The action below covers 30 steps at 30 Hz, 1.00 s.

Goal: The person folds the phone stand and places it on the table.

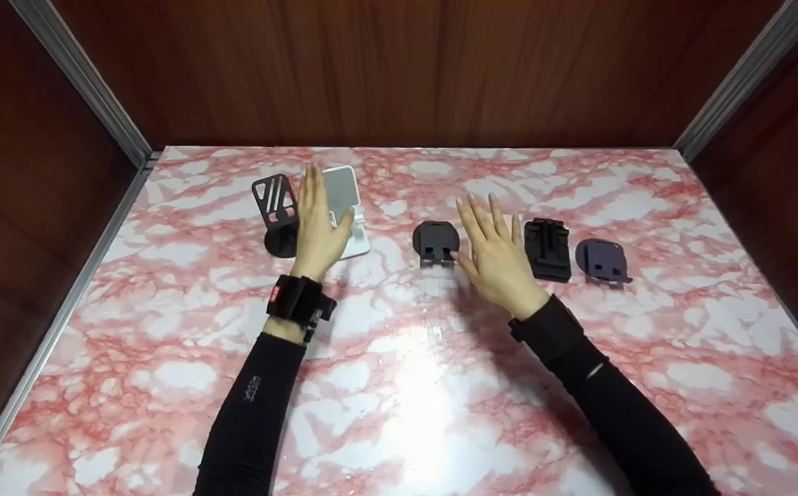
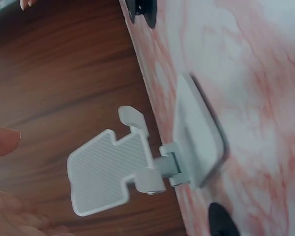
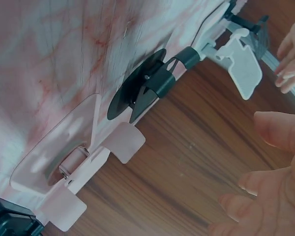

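My left hand (image 1: 317, 224) is held up with straight fingers, between a black slotted phone stand (image 1: 276, 207) and a white phone stand (image 1: 342, 191). In the left wrist view the white stand's plate (image 2: 108, 172) is raised on its hinge above its base (image 2: 199, 142), and a fingertip (image 2: 2, 141) hangs close to it without touching. My right hand (image 1: 494, 248) hovers with fingers spread between a dark grey folded stand (image 1: 435, 241) and a black stand (image 1: 547, 248). The right wrist view shows a pale folded stand (image 3: 59, 162) lying flat beneath that hand. Neither hand holds anything.
A purple-grey folded stand (image 1: 603, 260) lies at the right end of the row. The stands sit on a pink marbled table (image 1: 412, 386) enclosed by dark wooden walls (image 1: 399, 69) at the back and sides, with metal corner rails.
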Each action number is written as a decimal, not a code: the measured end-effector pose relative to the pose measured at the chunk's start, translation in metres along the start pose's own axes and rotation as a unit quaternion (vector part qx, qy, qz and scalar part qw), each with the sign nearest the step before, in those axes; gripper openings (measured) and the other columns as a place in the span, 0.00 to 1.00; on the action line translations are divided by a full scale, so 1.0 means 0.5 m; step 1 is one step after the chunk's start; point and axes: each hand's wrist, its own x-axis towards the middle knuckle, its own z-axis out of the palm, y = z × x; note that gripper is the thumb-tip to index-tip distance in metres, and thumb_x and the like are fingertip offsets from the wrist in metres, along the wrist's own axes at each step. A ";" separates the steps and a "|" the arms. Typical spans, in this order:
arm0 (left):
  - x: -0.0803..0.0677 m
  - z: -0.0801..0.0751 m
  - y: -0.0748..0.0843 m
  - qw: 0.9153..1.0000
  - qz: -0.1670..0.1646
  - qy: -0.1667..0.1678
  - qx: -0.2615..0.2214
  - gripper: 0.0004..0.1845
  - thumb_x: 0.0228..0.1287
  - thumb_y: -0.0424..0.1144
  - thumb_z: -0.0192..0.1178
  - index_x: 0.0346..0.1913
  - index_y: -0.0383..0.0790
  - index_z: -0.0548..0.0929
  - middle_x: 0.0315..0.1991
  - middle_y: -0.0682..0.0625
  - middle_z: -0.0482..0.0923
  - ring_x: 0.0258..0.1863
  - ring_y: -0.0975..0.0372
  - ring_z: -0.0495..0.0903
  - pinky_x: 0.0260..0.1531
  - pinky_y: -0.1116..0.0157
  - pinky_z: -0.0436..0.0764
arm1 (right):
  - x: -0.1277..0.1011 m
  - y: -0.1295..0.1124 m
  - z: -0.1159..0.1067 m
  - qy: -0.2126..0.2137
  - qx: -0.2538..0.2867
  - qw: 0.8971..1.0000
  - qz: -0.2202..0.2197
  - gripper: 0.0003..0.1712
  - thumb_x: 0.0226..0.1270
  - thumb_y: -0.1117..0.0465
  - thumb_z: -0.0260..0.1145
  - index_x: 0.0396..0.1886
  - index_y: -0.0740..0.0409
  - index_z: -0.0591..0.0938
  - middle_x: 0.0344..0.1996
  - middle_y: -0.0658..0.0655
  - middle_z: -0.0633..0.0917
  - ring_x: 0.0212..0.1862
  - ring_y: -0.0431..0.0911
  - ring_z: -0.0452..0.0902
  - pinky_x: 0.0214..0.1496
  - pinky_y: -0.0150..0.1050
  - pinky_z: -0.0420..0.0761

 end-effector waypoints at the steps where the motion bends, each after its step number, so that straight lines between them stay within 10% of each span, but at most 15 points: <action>1: 0.004 -0.001 -0.004 1.000 -0.009 -0.002 -0.006 0.45 0.67 0.35 0.57 0.78 0.31 0.41 0.80 0.38 0.35 0.80 0.48 0.36 0.80 0.55 0.39 | -0.002 0.000 0.000 0.002 -0.001 1.000 -0.001 0.43 0.76 0.49 0.56 0.81 0.50 0.46 0.81 0.54 0.46 0.81 0.58 0.35 0.76 0.71 0.45; 14: 0.031 0.014 -0.047 0.996 -0.065 0.025 -0.061 0.42 0.66 0.30 0.55 0.77 0.28 0.46 0.76 0.30 0.51 0.76 0.44 0.55 0.78 0.56 0.54 | -0.019 -0.007 -0.002 0.010 -0.001 1.000 -0.004 0.46 0.73 0.49 0.60 0.80 0.54 0.48 0.81 0.55 0.46 0.80 0.60 0.37 0.76 0.71 0.43; 30: 0.057 0.028 -0.069 0.985 -0.127 0.075 -0.094 0.14 0.69 0.27 0.55 0.54 0.27 0.69 0.53 0.32 0.78 0.52 0.46 0.80 0.55 0.55 0.80 | -0.021 -0.014 -0.004 -0.008 0.011 1.000 -0.006 0.45 0.74 0.49 0.59 0.81 0.53 0.46 0.81 0.57 0.47 0.80 0.59 0.35 0.76 0.70 0.43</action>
